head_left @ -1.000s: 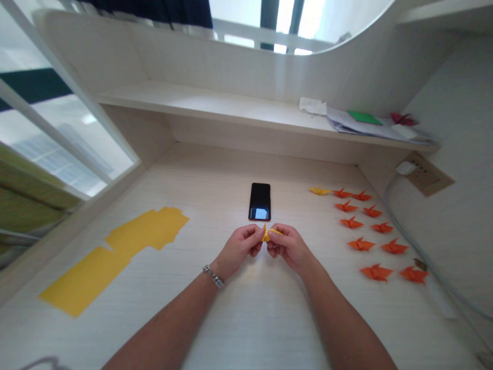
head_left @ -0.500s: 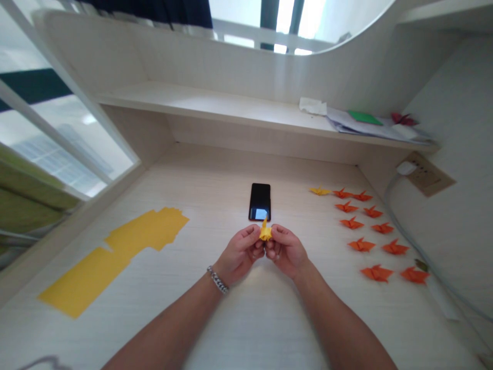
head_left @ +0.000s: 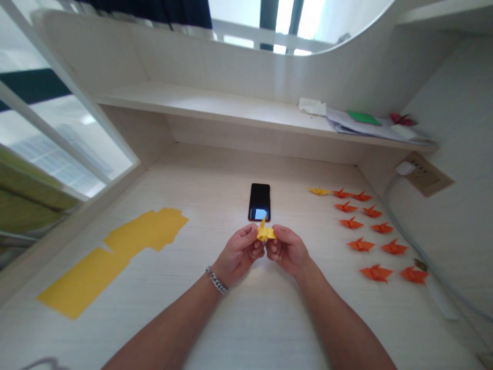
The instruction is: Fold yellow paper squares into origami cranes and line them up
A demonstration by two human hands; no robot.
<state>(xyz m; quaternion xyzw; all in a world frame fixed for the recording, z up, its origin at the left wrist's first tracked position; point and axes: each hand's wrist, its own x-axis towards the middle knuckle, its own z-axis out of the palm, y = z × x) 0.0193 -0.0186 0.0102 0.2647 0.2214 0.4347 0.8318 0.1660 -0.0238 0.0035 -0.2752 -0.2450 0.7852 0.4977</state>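
Observation:
A small yellow paper crane [head_left: 265, 234] is held between my two hands over the middle of the desk, one thin point of it sticking up. My left hand [head_left: 242, 252], with a chain bracelet on its wrist, pinches the crane's left side. At its right side, the thumb and fingers of my right hand [head_left: 288, 251] grip it. Just beyond the hands lies a black phone [head_left: 260, 200]. The lower fingers of both hands are curled and partly hidden.
Yellow paper sheets [head_left: 84, 280] lie spread at the left. On the right stand several orange paper cranes [head_left: 376, 273] in two columns, with one yellow crane [head_left: 319, 191] at the back. A grey cable [head_left: 409, 239] runs from a wall socket [head_left: 429, 174]. Papers [head_left: 346, 123] rest on the shelf [head_left: 231, 106].
My hands have drawn slightly apart, and the yellow crane between them looks wider, with its sides stretched outward. The other things have stayed in place.

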